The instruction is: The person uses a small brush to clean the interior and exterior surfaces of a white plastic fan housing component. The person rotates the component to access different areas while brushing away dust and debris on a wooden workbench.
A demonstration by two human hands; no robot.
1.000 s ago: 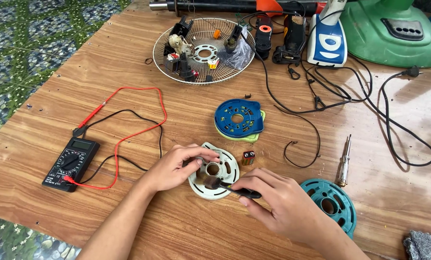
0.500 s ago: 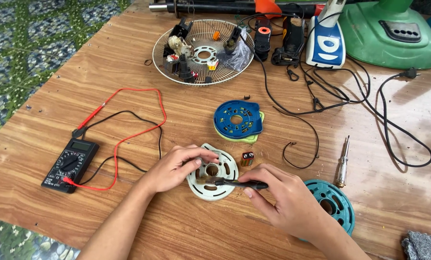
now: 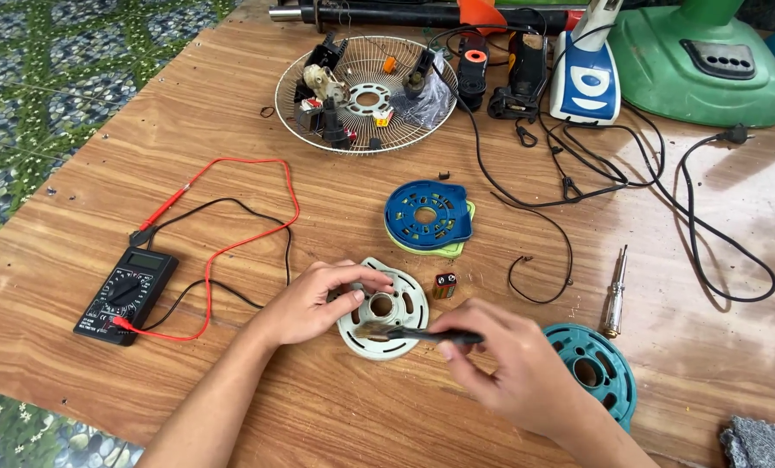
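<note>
A pale round plastic motor cover (image 3: pixel 385 322) with a central hole lies on the wooden table (image 3: pixel 231 113) in front of me. My left hand (image 3: pixel 311 301) grips its left rim with fingers and thumb. My right hand (image 3: pixel 504 368) pinches a thin dark tool (image 3: pixel 418 333) that lies flat across the cover's lower half, its tip pointing left. A small brown block-shaped part (image 3: pixel 444 285) sits just right of the cover.
A black multimeter (image 3: pixel 126 295) with red and black leads lies at left. A blue disc on a green one (image 3: pixel 428 217), a teal disc (image 3: pixel 591 368), a screwdriver (image 3: pixel 613 295), a wire fan guard holding parts (image 3: pixel 366 91), black cables and a green fan base (image 3: pixel 708 61) surround.
My right hand has swung the dark tool from beside the cover to lie across it. The brown piece seen in the cover's centre is gone, leaving the hole bare.
</note>
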